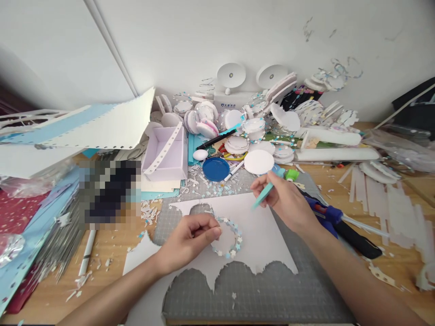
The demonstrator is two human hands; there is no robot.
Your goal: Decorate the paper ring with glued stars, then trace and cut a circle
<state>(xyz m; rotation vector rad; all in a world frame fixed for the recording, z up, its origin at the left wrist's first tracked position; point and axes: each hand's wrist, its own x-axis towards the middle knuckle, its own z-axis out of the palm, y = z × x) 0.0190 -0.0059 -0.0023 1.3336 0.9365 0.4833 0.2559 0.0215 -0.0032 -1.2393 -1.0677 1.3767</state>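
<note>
My left hand [192,237] is closed in a pinch on a white foam disc [224,240] whose rim carries small pale blue and white flower pieces. The disc lies on a white foam sheet [258,235] with round cut-outs, spread over a grey cutting mat [272,294]. My right hand [288,201] hovers just right of and above the disc, its fingers closed round a teal tweezer-like tool [263,194] that points down toward the sheet.
A blue glue gun [328,215] with a black cord lies right of my right hand. Behind the mat sit a blue lid [216,169], a white disc [258,161], a lilac open box [166,154] and heaps of decorated discs. Paper stacks [37,217] fill the left.
</note>
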